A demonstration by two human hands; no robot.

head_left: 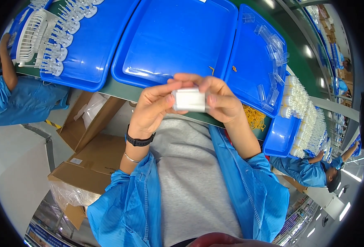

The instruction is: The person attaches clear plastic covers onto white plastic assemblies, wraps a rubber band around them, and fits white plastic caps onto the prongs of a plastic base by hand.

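Observation:
Both of my hands hold one small white rectangular plastic piece [189, 100] close to my chest. My left hand [151, 108] grips its left end with thumb and fingers, and a black watch sits on that wrist. My right hand [220, 99] pinches its right end. Just beyond the hands lies a large blue tray [157, 45] on the green table, with two tiny orange bits on it.
A blue tray [254, 61] to the right holds several clear plastic caps. A left tray [95, 53] carries rows of clear parts beside a white rack [31, 35]. Yellow rubber bands [254, 117], stacked white pieces [305, 111], an open cardboard box [91, 140], and co-workers at both sides.

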